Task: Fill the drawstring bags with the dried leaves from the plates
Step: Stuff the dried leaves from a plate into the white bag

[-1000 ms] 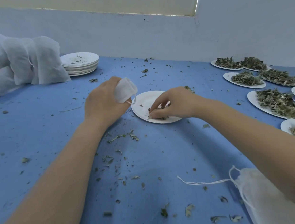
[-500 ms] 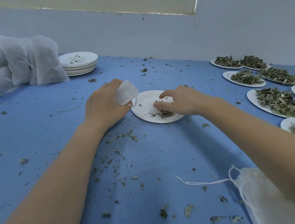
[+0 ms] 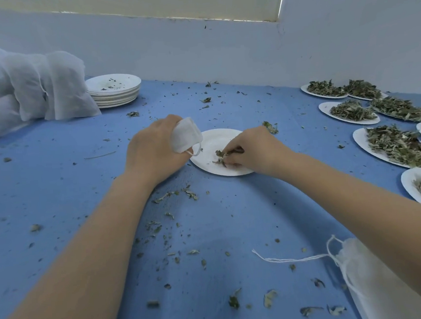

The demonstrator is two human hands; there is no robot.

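No text, label, brand, number or sign can be read anywhere here: the surfaces in view carry no print that can be made out.

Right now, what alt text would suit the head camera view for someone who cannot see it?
A person's right hand pinches the last dried leaves on a white plate while the left hand grips a small drawstring bag. Heaped plates wait right; stacked plates sit far left.
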